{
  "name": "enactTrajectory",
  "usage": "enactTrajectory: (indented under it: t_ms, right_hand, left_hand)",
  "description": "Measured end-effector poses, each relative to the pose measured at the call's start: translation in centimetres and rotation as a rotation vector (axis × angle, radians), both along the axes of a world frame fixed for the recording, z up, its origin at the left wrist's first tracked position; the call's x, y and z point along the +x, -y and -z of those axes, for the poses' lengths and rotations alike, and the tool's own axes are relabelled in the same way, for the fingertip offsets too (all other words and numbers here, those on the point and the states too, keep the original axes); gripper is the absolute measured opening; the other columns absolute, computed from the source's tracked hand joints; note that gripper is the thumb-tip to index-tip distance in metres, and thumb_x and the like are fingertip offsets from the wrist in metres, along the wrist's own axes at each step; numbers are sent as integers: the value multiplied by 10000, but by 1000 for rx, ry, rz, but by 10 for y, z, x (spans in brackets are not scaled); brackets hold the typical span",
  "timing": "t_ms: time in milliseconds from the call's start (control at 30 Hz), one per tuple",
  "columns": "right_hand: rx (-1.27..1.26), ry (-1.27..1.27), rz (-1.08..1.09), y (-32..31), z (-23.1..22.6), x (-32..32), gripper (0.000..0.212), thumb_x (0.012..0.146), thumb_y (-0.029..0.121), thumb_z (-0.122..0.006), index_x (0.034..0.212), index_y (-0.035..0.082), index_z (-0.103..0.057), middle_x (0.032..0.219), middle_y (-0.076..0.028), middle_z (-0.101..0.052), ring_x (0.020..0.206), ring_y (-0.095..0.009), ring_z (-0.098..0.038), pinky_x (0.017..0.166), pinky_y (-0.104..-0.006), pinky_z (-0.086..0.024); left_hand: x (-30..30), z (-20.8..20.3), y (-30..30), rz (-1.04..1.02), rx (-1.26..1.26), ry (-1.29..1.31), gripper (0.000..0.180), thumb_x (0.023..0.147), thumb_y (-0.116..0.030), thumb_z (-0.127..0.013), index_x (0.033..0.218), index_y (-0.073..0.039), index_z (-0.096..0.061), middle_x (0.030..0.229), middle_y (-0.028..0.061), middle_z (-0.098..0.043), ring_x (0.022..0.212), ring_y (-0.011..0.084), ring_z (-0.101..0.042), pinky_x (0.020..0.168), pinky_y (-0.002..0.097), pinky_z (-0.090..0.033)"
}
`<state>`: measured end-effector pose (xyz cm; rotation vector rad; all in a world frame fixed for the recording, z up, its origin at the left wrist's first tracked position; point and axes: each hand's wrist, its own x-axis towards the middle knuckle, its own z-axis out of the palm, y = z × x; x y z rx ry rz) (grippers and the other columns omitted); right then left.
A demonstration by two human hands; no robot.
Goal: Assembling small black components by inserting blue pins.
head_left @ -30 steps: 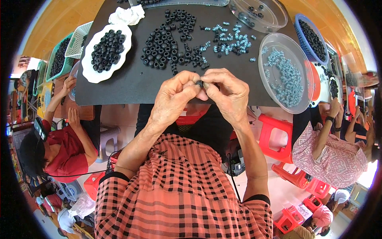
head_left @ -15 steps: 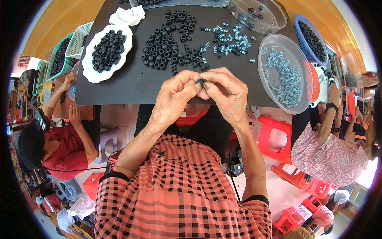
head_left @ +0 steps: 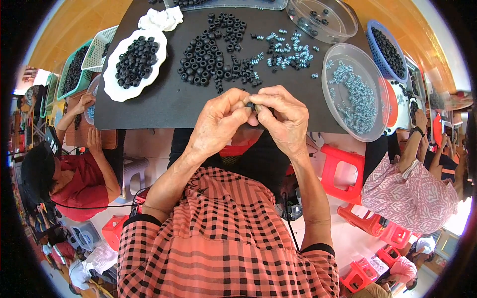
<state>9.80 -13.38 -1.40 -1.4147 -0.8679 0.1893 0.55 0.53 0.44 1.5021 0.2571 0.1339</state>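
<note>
Both my hands meet at the table's near edge, fingertips pinched together around one small dark bead-like piece (head_left: 251,106). My left hand (head_left: 217,123) grips it from the left with thumb and fingers, while my right hand (head_left: 286,119) closes on its other side. The fingers cover most of the piece. Beyond them, loose black ring-shaped pieces (head_left: 202,59) with holes are spread on the dark table (head_left: 144,111). To their right are scattered small blue-and-black striped coils (head_left: 298,54). Several tiny dark bits (head_left: 246,73) lie between the two groups.
A white scalloped plate (head_left: 111,88) of black pieces stands left, below a crumpled white cloth (head_left: 161,18). A round clear tray (head_left: 332,110) of striped coils overhangs the right edge; another clear tray (head_left: 343,36) sits behind. People work at both sides, near a red stool (head_left: 332,174).
My hands stay pinched together in nearly the same place. The fingers have shifted slightly around the dark piece.
</note>
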Motion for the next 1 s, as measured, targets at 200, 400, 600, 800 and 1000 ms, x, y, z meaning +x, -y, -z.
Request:
enactTrajectory:
  t_ms: [200,400,600,800,1000]
  right_hand:
    - [46,-106,-10,-1,-3,-3,237,801,-74,-613,1015,-1,-685,954,-78,-623,779,-109,-613,669,-216,-502]
    - [5,-40,-43,-2,-1,-1,295,775,-52,-634,1063,6,-665,984,-74,-613,777,-113,-604,699,-236,-504]
    - [-50,185,28,-4,-2,-7,386,712,-93,-664,1087,-6,-646,1005,-83,-592,810,-124,-576,717,-241,-497]
    - [-8,337,149,-8,3,-12,421,651,-95,-712,1053,23,-663,984,-89,-607,803,-142,-583,681,-254,-498]
    - [-30,366,228,-10,3,-14,372,626,-82,-733,978,28,-682,932,-65,-616,744,-154,-570,611,-263,-486]
  left_hand:
    - [1,4,0,2,-170,13,162,913,-39,-498,1036,16,-588,802,23,-650,705,37,-563,561,173,-446]
    - [0,2,0,-35,-132,50,175,926,-42,-486,1047,19,-597,865,35,-658,772,40,-569,692,191,-472]
    - [-3,6,-1,-36,-325,98,170,919,-36,-500,1036,32,-603,915,73,-664,858,91,-609,767,228,-496]
    - [-4,11,0,15,-366,82,149,905,-37,-515,1002,36,-602,915,85,-666,853,108,-622,784,249,-508]
    - [-2,7,0,12,-352,22,126,895,-39,-527,955,31,-613,877,61,-658,832,99,-615,765,242,-507]
